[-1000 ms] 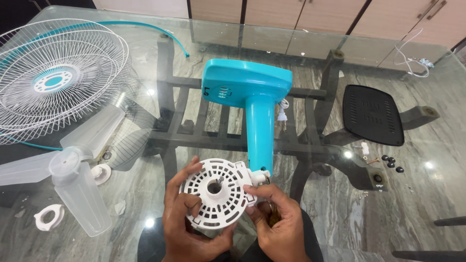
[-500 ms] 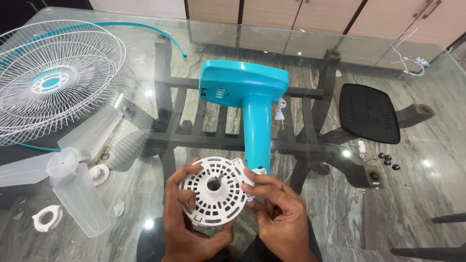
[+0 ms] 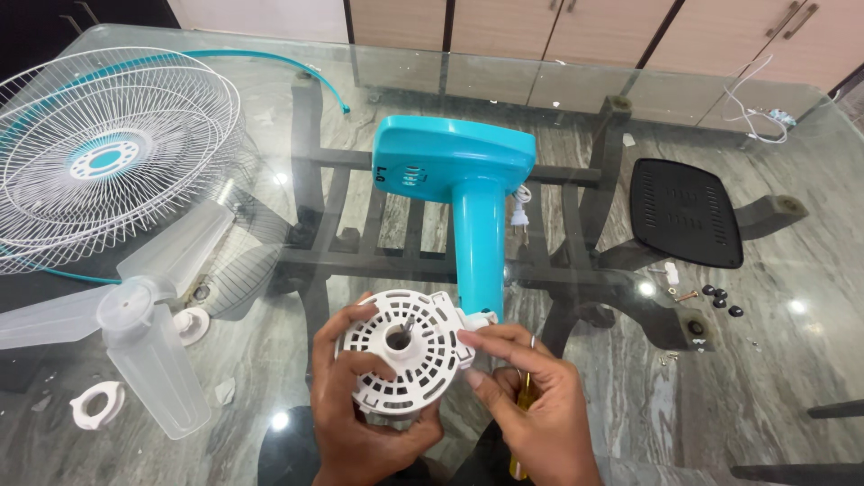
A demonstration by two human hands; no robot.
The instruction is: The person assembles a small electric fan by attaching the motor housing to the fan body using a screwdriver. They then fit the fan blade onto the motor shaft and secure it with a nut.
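Head view: left hand (image 3: 360,405) clasps the white slotted motor cover (image 3: 405,353) by its left rim, above the glass bench (image 3: 765,360). Right hand (image 3: 531,405) pinches the cover's right edge, a yellow-handled screwdriver (image 3: 520,423) tucked in its palm, below the teal fan stand (image 3: 468,189).

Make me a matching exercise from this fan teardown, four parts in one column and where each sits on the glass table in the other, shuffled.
Parts:
1. white slotted motor cover
2. wire fan guard
3. black vented plate
4. clear fan blade

Places:
A. far left of the table
B. right side, past the teal stand
C. between both hands
D. near left, just below the guard

Pairs: 1-C, 2-A, 3-B, 4-D
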